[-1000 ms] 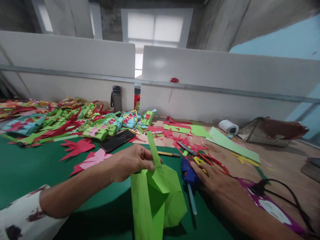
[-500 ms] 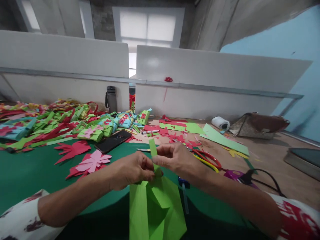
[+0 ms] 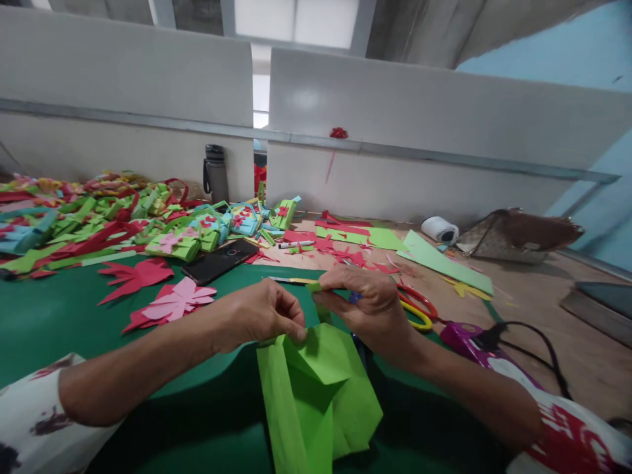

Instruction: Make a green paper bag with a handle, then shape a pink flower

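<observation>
A folded lime-green paper bag (image 3: pixel 316 401) stands tilted in front of me, its open fold facing my side. My left hand (image 3: pixel 266 313) pinches the bag's top edge between thumb and fingers. Just right of it, my right hand (image 3: pixel 372 309) grips the upper end of a narrow green paper strip (image 3: pixel 323 309), whose lower end runs down behind the bag's top edge. Whether the strip is joined to the bag there is hidden. Behind my right hand lie scissors (image 3: pixel 419 309) with red and yellow handles, partly covered.
At left are pink and red paper flowers (image 3: pixel 180 299), a black phone (image 3: pixel 220 260) and a heap of small paper bags (image 3: pixel 99 217). A bottle (image 3: pixel 216 174) stands behind. Green sheets (image 3: pixel 447 263), a purple corded device (image 3: pixel 467 339) and a handbag (image 3: pixel 523 234) are at right.
My right hand has moved right and slightly up, tilting the strip's top away from upright. The bag has turned a little, and my left hand stays at its top edge. The view has dipped.
</observation>
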Tool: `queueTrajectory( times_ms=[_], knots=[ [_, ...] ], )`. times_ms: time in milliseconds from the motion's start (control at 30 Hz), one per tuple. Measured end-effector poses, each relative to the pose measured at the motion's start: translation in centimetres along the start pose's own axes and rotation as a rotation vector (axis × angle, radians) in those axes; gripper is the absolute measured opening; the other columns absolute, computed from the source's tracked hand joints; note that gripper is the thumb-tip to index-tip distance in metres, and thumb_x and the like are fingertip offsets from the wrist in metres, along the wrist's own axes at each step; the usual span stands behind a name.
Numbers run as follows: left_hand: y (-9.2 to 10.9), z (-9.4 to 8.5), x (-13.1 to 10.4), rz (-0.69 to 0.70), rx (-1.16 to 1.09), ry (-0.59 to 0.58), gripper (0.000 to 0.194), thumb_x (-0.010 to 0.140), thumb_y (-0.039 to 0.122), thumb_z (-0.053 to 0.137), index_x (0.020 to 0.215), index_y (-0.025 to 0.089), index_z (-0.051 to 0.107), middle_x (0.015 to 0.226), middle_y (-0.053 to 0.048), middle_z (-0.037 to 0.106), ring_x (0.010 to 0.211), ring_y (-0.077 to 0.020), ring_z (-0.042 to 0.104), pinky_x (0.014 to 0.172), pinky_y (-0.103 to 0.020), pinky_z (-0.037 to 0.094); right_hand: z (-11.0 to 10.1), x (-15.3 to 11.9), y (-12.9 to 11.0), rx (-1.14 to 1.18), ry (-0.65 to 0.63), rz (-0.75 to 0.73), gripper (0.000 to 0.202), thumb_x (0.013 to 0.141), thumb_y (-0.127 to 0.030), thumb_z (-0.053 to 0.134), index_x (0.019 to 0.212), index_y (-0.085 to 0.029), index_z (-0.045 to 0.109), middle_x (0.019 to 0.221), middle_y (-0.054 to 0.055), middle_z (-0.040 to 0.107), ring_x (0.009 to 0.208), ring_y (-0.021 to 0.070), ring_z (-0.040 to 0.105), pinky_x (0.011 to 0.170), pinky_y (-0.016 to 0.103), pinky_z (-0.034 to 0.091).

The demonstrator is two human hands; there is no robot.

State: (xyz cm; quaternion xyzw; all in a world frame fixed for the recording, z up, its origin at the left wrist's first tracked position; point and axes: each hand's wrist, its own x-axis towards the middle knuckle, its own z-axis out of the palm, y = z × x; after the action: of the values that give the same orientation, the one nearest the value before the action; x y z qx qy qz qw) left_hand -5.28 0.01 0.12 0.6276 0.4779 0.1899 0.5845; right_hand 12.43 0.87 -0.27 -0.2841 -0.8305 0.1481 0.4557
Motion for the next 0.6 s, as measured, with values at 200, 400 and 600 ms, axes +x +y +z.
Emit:
queueTrajectory(
  times_ms=[200,400,600],
  knots=[
    [-0.2,0.0,-0.1,-0.03,-0.094,-0.045,0.016,0.053,0.025,0.068,0.062,0.013,0.061,0.049,0.005,0.047,0.047,-0.0073,0.035,0.049,-0.023,0.025,-0.5,-0.7,0.9,0.156,-0.051,-0.062,0.017,0.08,-0.011,0.056,0.087,-0.02,0.068,0.082,0.004,0.07,0.078,0.0144,0.064,0.072,0.027,0.05],
    [0.1,0.7,-0.4,-0.025,-0.168,-0.04,0.014,0.054,0.025,0.068,0.056,0.014,0.06,0.051,0.003,0.051,0.049,-0.0081,0.037,0.05,-0.023,0.026,-0.7,-1.2,1.7,0.03,-0.114,-0.087,0.018,0.08,-0.019,0.055,0.084,-0.025,0.072,0.078,0.002,0.062,0.069,0.0121,0.057,0.06,0.025,0.047],
    [-0.1,1.3,0.0,-0.037,-0.161,0.007,0.015,0.053,0.026,0.069,0.058,0.013,0.063,0.054,0.003,0.054,0.052,-0.0096,0.041,0.053,-0.023,0.028,-1.5,-1.6,1.3,0.008,-0.192,0.027,0.022,0.077,-0.015,0.055,0.089,-0.023,0.071,0.064,0.0,0.063,0.056,0.0102,0.055,0.056,0.023,0.046]
  ],
)
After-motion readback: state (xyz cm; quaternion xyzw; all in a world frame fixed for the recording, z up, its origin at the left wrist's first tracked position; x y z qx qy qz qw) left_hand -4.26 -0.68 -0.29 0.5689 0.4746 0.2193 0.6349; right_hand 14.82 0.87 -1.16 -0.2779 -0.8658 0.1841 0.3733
